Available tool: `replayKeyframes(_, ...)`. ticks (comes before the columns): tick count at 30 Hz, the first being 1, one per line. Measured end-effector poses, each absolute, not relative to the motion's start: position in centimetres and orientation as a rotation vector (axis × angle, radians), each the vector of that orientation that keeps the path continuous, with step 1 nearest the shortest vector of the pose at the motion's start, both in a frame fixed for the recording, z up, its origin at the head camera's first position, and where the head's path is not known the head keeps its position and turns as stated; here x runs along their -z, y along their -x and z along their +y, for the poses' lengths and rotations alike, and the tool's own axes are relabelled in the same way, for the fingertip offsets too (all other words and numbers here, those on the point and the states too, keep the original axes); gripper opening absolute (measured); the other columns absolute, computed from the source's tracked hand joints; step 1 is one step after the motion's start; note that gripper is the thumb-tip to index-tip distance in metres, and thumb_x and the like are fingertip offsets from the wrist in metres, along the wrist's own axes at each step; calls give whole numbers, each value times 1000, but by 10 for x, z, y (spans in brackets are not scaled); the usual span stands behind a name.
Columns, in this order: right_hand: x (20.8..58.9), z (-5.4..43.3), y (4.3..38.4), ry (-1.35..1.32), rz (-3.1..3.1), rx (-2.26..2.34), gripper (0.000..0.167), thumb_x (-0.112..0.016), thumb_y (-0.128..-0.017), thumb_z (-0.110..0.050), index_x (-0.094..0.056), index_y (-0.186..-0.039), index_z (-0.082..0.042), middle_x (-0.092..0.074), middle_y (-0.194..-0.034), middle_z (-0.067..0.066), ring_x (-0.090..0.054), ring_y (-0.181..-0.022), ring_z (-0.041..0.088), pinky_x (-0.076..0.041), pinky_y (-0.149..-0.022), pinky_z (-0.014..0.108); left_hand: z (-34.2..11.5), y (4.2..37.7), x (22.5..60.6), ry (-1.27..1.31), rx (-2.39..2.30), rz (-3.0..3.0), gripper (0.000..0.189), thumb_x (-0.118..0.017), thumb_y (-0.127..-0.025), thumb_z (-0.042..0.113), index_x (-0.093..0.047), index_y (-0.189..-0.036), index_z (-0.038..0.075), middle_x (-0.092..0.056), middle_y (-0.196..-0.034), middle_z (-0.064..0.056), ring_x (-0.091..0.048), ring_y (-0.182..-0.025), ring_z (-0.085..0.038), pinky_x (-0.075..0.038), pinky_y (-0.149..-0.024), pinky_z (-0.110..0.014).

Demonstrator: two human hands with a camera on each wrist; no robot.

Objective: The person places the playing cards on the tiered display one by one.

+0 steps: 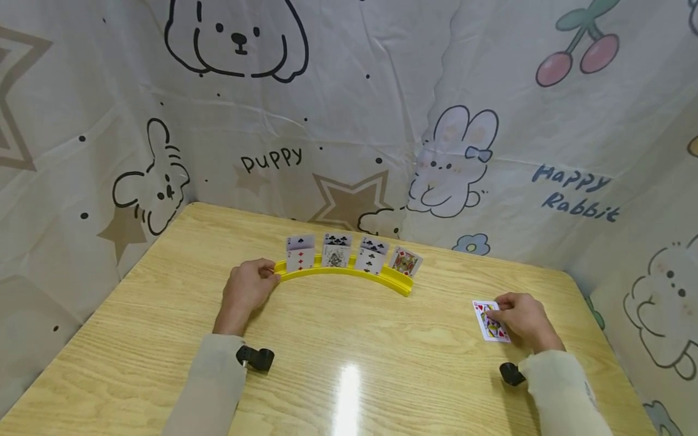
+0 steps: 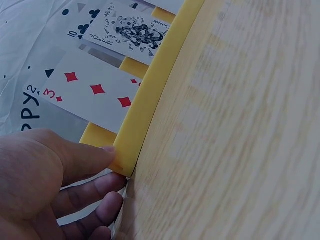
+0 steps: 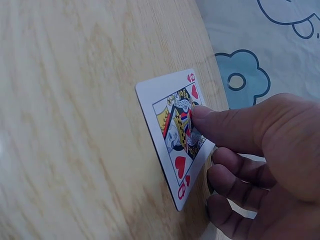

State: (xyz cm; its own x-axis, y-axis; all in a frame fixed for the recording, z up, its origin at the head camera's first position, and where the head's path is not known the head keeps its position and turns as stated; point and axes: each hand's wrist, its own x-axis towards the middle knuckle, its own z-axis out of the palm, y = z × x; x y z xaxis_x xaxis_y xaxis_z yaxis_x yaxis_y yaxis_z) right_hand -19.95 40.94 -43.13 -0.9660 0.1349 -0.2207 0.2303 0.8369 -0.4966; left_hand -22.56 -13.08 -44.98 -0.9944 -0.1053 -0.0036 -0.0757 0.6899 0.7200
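Observation:
A curved yellow card holder [image 1: 398,282] stands on the table with playing cards upright in it. My left hand [image 1: 246,292] grips its left end, the thumb [image 2: 92,157] on the front and the fingers around the end. Nearest that hand is a three of diamonds [image 1: 300,260]; a joker [image 1: 335,256], a clubs card [image 1: 369,261] and a tilted face card [image 1: 406,262] follow to the right. Further cards show behind the first three. Off to the right, my right hand [image 1: 525,319] pinches a queen of hearts [image 3: 175,135], thumb on its face, other fingers behind it.
The wooden table [image 1: 382,339] ends at a printed cloth [image 1: 349,121] that hangs along the back and both sides. The table's right edge lies close beyond my right hand. A black wrist camera [image 1: 256,358] sits on the left sleeve, another camera [image 1: 511,373] on the right.

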Motion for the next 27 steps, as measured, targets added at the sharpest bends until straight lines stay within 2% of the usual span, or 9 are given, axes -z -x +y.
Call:
replayKeyframes(7, 432, 409, 200, -339, 2824, 814, 54, -80, -87, -24, -58, -122, 11, -63, -107, 21, -56, -92, 30, -47, -82, 46, -131, 227, 450, -151, 1207, -2859, 35, -71, -93, 18, -68, -124, 2, -72, -100, -9, -65, -91, -27, -49, -74, -42)
replayKeyframes(13, 434, 408, 200, -373, 2852, 827, 44, -80, -87, -20, -59, -113, 9, -63, -99, 18, -56, -85, 28, -45, -73, 39, -131, 227, 450, -152, 1209, -2857, 34, -71, -93, 18, -69, -123, 2, -72, -100, -9, -65, -89, -26, -49, -73, -42)
replayKeyframes(18, 436, 407, 199, -360, 2880, 813, 40, -79, -87, -18, -59, -109, 8, -62, -96, 17, -56, -85, 28, -45, -71, 37, -131, 227, 451, -147, 1207, -2856, 34, -71, -93, 18, -69, -123, 1, -72, -99, -9, -65, -89, -27, -49, -73, -42)
replayKeyframes(23, 435, 405, 197, -356, 2889, 830, 39, -79, -87, -16, -58, -109, 8, -61, -94, 15, -56, -83, 28, -45, -70, 36, -131, 226, 450, -143, 1207, -2858, 35, -71, -93, 18, -69, -123, 1, -73, -99, -9, -65, -89, -27, -49, -72, -42)
replayKeyframes(27, 436, 405, 194, -318, 2884, 840, 40, -78, -88, -15, -59, -114, 9, -60, -95, 14, -54, -84, 27, -45, -70, 36, -131, 226, 449, -136, 1205, -2855, 35, -71, -93, 18, -68, -123, 0, -73, -99, -10, -65, -90, -27, -50, -74, -43)
